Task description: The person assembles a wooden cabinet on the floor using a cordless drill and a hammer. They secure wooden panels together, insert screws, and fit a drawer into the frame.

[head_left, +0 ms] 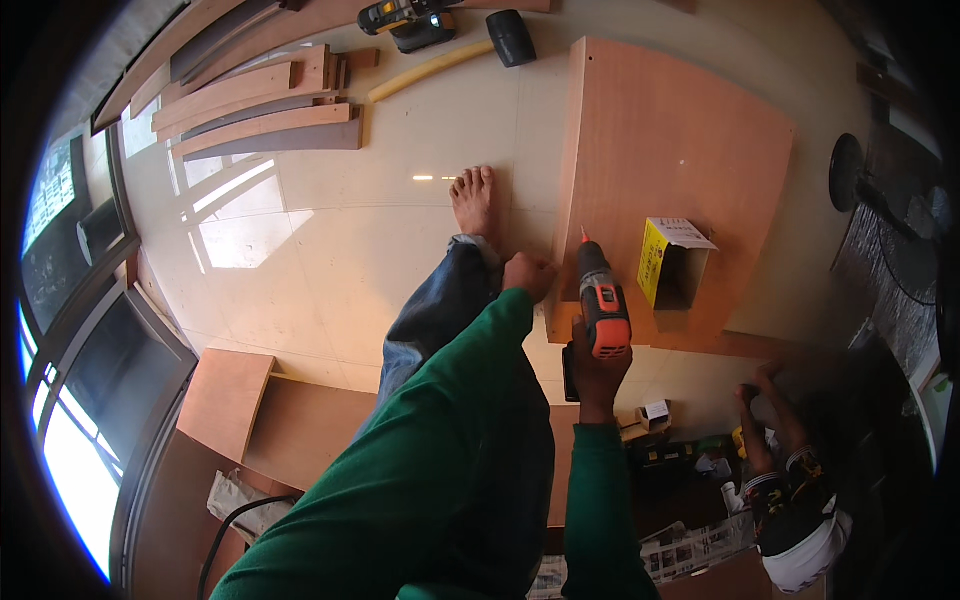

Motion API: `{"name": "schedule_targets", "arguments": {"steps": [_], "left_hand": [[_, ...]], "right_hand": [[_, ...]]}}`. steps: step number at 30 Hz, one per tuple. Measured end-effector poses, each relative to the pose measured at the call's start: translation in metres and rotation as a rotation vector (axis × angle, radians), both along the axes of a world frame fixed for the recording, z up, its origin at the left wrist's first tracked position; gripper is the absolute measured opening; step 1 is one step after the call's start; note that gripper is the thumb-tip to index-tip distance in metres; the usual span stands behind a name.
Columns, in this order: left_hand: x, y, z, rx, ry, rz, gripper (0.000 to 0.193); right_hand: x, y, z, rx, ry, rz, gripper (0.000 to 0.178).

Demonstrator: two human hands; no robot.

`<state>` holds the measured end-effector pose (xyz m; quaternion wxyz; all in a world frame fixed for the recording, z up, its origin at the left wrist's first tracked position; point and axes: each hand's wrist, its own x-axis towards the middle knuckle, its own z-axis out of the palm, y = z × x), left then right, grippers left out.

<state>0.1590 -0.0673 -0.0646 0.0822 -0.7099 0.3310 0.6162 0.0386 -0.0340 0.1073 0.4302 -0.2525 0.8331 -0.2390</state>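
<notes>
Fingers of the right hand (600, 382) are clamped on the grip of a drill (605, 310), held over the near left corner of a wooden panel (690, 150).

Its casing is coloured red-orange and black, and its dark chuck is tipped with a slim reddish bit, pointed away from the wearer. The right forearm is stretched forward in a green sleeve (600, 500); the left hand (530, 275) is curled beside the panel's left edge, and whether anything is pinched there cannot be told. Just right of the drill, an open yellow-and-white box (654, 262) is stood on the panel. On the floor (340, 270) beyond, a bare foot (474, 200) is planted, and a black-headed mallet (512, 40), a second drill (420, 32) and wooden slats (235, 95) are laid.
</notes>
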Motion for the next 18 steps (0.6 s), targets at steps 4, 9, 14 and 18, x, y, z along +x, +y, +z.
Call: {"name": "schedule_targets", "arguments": {"steps": [4, 9, 14, 18], "left_hand": [[0.035, 0.006, 0.017, 0.087, 0.277, 0.376, 0.027], [0.074, -0.027, 0.012, 0.004, 0.146, 0.594, 0.025], [0.071, -0.023, 0.005, -0.400, -0.013, 0.157, 0.028], [0.090, -0.033, 0.037, -0.077, 0.103, 0.031, 0.026]], "right_hand": [[-0.010, 0.005, -0.023, -0.123, 0.001, -0.005, 0.035], [-0.046, -0.012, -0.009, 0.193, -0.299, -0.106, 0.036], [-0.058, -0.005, -0.010, 0.207, -0.236, -0.052, 0.030], [-0.062, 0.011, -0.022, 0.177, -0.234, -0.065, 0.036]]}}
